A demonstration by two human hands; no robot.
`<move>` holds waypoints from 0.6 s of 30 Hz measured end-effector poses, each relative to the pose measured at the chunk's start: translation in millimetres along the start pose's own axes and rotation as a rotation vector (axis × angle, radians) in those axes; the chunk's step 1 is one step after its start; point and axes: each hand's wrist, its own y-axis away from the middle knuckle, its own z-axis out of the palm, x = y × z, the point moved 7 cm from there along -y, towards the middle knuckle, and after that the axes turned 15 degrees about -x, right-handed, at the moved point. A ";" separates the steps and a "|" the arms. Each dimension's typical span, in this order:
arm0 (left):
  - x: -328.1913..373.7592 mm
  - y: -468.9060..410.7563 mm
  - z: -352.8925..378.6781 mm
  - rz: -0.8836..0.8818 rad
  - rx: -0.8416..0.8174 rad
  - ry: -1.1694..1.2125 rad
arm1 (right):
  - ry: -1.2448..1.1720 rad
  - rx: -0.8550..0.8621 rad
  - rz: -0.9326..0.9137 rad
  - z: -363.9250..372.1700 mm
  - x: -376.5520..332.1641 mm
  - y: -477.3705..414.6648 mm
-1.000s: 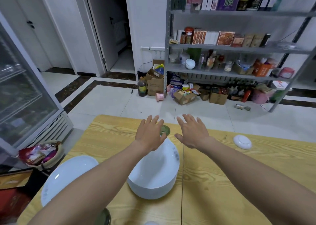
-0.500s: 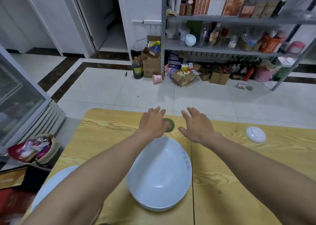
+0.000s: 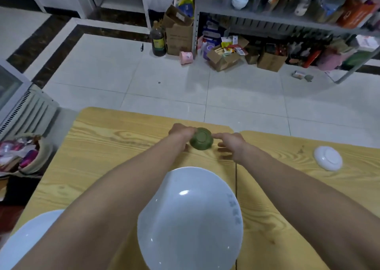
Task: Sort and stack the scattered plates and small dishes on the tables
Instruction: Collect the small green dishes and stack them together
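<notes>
1. The small green dish (image 3: 201, 138) sits far out on the wooden table (image 3: 107, 146), tilted so its ringed underside faces the camera; it lies between the two hands, at the far end of both outstretched forearms.
2. The left hand (image 3: 181, 131) is closed on the dish's left rim, fingers curled over the far edge; the grip looks firm, though the fingertips themselves are hidden behind the dish.
3. The right hand (image 3: 232, 144) is just beside the dish's right edge, fingers loosely spread and pointing at it; the frame is too soft there to say whether a fingertip touches the rim, and the hand grips nothing.
4. Nearer the body than both hands, between the forearms, lies a large white plate (image 3: 190, 218), face up; faint markings run along its right rim.
5. Under the left forearm, at the table's near left corner, a second white plate (image 3: 24, 241) shows only in part.
6. Well off to the right of the right hand, a small white dish (image 3: 328, 158) lies upside down on the neighbouring table (image 3: 308, 187); a dark seam divides the two tabletops.
7. Beyond the hands is tiled floor; past it, cardboard boxes (image 3: 223, 57), a dark bottle (image 3: 158, 41) and a metal shelf (image 3: 277, 18) crowded with goods.
8. Left of the left hand, off the table, a basket (image 3: 39, 158) holds coloured wrappers.
</notes>
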 end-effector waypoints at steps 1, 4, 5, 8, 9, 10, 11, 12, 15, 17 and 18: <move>-1.4 -7.4 0.4 -0.007 0.006 0.011 | -0.024 0.000 0.020 0.4 3.3 -8.4; -7.4 -23.8 2.6 -0.056 0.026 0.015 | -0.052 0.014 0.068 0.5 10.2 -29.1; -9.7 -28.4 4.1 -0.069 0.022 0.019 | -0.056 0.017 0.076 0.7 11.1 -34.5; -14.9 -40.0 7.1 -0.086 0.017 0.031 | -0.058 0.025 0.079 1.4 9.7 -47.6; -15.7 -42.7 7.3 -0.086 0.024 0.031 | -0.062 0.032 0.075 1.5 8.8 -51.3; -16.2 -45.2 7.4 -0.084 0.035 0.029 | -0.065 0.039 0.069 1.3 8.1 -54.7; -16.6 -47.7 7.9 -0.084 0.045 0.026 | -0.065 0.046 0.062 1.2 7.4 -57.7; -16.9 -50.1 8.8 -0.084 0.052 0.023 | -0.057 0.054 0.057 0.8 7.2 -60.4; -18.3 -54.4 11.2 -0.085 0.078 -0.011 | 0.009 0.098 0.056 -0.7 9.5 -66.1; -19.3 -54.9 10.4 -0.081 0.092 -0.020 | 0.021 0.108 0.060 -0.4 14.3 -68.2; -19.6 -54.5 9.8 -0.077 0.088 -0.020 | 0.016 0.105 0.060 0.0 16.4 -68.3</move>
